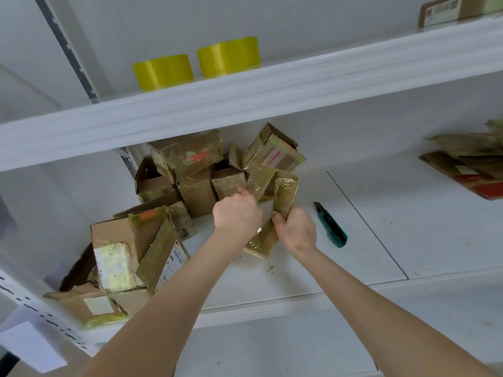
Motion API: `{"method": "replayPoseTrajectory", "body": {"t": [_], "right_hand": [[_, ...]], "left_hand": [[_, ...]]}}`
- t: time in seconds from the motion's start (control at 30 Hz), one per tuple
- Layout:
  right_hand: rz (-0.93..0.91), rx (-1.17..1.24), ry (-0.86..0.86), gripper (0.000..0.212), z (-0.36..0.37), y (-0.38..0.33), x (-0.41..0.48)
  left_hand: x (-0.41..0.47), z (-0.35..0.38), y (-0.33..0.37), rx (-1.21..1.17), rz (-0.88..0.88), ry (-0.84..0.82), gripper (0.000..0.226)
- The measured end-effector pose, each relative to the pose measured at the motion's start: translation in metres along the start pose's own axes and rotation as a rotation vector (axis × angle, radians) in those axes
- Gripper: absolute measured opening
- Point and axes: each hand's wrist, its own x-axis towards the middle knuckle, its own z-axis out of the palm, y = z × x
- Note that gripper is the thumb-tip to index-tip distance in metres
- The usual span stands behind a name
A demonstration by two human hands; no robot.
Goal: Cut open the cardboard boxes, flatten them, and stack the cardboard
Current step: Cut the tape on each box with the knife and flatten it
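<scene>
Both of the person's bare arms reach up to the white middle shelf (pixel 367 240). Between the hands, about midway along the shelf and raised off its surface, is a small brown cardboard box (pixel 284 195) wrapped in shiny yellowish tape, its ends open so that it forms a loose, skewed sleeve. The left hand (pixel 236 213) has its fingers curled round the sleeve's left wall, near a flap that sticks up. The right hand (pixel 296 231) clasps the right wall lower down, thumb on the inner side. The sleeve's bottom corner hangs below the hands, close to the shelf.

Just right of the right hand, a green-handled utility knife (pixel 331 226) lies on the shelf, apart from the box, its dark tip pointing toward the back wall.

A heap of taped brown boxes (pixel 196 183) fills the shelf's back left part, some upright, some tilted, one with a red label propped high behind the held box. More crumpled boxes (pixel 122 257) with white labels crowd the front left corner, reaching the front edge.

At the right end of the same shelf sits a stack of flattened cardboard (pixel 468 161), partly cut off by the frame.

On the upper shelf (pixel 272 85), two rolls of yellow tape (pixel 163 72) stand side by side near its front edge, and a labelled brown box (pixel 441 10) sits at the far right.
</scene>
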Motion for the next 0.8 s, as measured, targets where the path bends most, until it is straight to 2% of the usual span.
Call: {"method": "replayPoseTrajectory", "body": {"t": [0.1, 0.13, 0.23, 0.37, 0.47, 0.57, 0.63, 0.7, 0.8], "right_hand": [[-0.038, 0.027, -0.017, 0.026, -0.005, 0.005, 0.000], [-0.042, 0.058, -0.030, 0.024, -0.007, 0.006, 0.001], [-0.046, 0.113, -0.070, 0.019, -0.012, 0.009, 0.002], [-0.029, 0.103, -0.091, 0.024, -0.016, 0.012, 0.002], [-0.080, -0.038, -0.049, 0.030, -0.014, 0.008, 0.000], [-0.158, -0.204, 0.032, 0.032, -0.007, -0.003, -0.006], [-0.203, -0.249, 0.050, 0.030, -0.004, -0.006, -0.010], [-0.209, -0.234, 0.017, 0.028, -0.006, -0.003, -0.011], [-0.181, -0.192, -0.038, 0.027, -0.008, 0.004, -0.007]], "left_hand": [[0.006, -0.006, -0.012, -0.233, 0.004, -0.045, 0.030], [0.008, -0.007, -0.017, -0.336, 0.006, -0.066, 0.025], [0.008, -0.012, -0.028, -0.520, 0.015, -0.119, 0.024], [0.004, -0.012, -0.032, -0.662, 0.019, -0.186, 0.029], [0.005, -0.014, -0.029, -0.547, 0.040, -0.164, 0.030], [0.010, -0.019, -0.018, -0.340, -0.020, 0.020, 0.039], [0.011, -0.023, -0.014, -0.275, -0.047, 0.126, 0.035], [0.011, -0.020, -0.015, -0.268, -0.032, 0.151, 0.027], [0.011, -0.017, -0.025, -0.377, -0.008, 0.140, 0.029]]}}
